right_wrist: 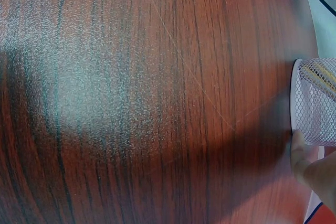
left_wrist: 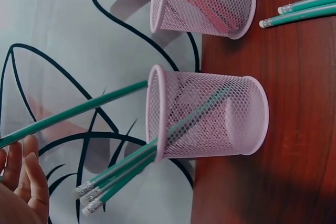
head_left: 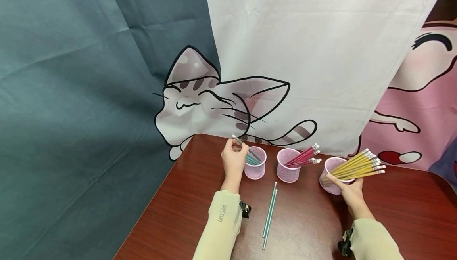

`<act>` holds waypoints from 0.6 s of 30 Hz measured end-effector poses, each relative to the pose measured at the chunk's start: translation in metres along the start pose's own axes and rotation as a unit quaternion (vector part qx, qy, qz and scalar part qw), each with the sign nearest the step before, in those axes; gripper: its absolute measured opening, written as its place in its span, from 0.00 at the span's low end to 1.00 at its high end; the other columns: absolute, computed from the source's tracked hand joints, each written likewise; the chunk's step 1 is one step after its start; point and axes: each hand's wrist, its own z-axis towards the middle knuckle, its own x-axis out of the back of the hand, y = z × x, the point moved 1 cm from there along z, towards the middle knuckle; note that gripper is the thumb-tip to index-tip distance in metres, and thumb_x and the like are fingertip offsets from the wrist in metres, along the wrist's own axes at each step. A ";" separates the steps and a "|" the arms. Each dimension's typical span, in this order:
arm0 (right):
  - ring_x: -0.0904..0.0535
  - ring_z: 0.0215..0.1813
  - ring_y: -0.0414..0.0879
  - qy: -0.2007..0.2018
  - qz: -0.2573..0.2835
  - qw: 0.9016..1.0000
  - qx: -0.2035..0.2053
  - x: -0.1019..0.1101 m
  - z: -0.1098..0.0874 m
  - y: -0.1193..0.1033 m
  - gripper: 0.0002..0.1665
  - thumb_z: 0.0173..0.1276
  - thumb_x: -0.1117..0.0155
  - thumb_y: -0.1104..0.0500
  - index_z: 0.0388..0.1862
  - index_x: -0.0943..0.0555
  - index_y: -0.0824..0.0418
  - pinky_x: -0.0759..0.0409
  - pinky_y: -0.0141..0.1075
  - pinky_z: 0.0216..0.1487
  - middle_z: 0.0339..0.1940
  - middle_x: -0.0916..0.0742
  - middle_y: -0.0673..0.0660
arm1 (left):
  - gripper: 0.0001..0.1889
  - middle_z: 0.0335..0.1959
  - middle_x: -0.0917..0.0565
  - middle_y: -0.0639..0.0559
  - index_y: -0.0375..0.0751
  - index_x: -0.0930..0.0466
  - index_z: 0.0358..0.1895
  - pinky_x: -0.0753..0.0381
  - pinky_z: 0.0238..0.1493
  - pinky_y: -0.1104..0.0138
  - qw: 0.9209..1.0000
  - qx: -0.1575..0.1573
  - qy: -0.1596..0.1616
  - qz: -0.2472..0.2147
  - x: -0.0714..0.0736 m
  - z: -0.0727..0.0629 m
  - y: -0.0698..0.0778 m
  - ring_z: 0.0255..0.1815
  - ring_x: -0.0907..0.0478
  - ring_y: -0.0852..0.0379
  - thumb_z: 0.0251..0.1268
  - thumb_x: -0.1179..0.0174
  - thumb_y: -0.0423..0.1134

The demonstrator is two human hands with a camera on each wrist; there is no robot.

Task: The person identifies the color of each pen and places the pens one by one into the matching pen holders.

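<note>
My left hand (head_left: pixel 233 163) pinches a green pencil (left_wrist: pixel 79 110) near its eraser end. The pencil slants toward the left pink mesh cup (left_wrist: pixel 247 114), its far tip at the rim in the left wrist view. Several green pencils (left_wrist: pixel 128 169) lean in that cup, erasers up. At the right, my right hand (head_left: pixel 351 196) grips another pink mesh cup (head_left: pixel 330 189), thumb on the near side; its other fingers are partly hidden. A bundle of yellow pencils (head_left: pixel 357 166) fans out of this cup to the right.
Between them stands a third pink mesh cup (head_left: pixel 288 175) with several dark pink pencils (head_left: pixel 301 157). Two green pencils (head_left: pixel 270 214) lie side by side on the brown table (head_left: pixel 178 212) in front. A printed cloth (head_left: pixel 303 54) hangs behind the table.
</note>
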 end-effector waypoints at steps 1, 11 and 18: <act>0.51 0.67 0.49 -0.001 -0.002 1.000 -0.001 0.000 0.000 0.000 0.59 0.56 0.30 0.52 0.70 0.63 0.54 0.55 0.36 0.68 0.68 0.47 0.63 | 0.03 0.22 0.20 0.50 0.38 0.25 0.27 0.23 0.26 0.67 1.000 0.001 0.002 0.002 0.000 0.000 -0.002 0.23 0.21 0.59 0.49 0.40 0.31; 0.54 0.68 0.50 -0.008 -0.009 1.000 -0.008 0.001 -0.001 0.001 0.60 0.56 0.30 0.51 0.71 0.65 0.54 0.57 0.38 0.68 0.70 0.50 0.63 | 0.03 0.20 0.20 0.59 0.45 0.22 0.26 0.24 0.26 0.65 0.993 0.052 -0.003 0.106 0.000 -0.012 -0.031 0.23 0.22 0.63 0.48 0.40 0.39; 0.53 0.68 0.50 -0.004 -0.011 1.000 -0.005 0.001 0.000 0.001 0.60 0.56 0.30 0.51 0.71 0.65 0.54 0.56 0.38 0.68 0.69 0.49 0.63 | 0.03 0.17 0.22 0.65 0.50 0.21 0.24 0.28 0.24 0.63 0.982 0.075 -0.013 0.175 0.002 -0.021 -0.045 0.22 0.23 0.61 0.47 0.39 0.44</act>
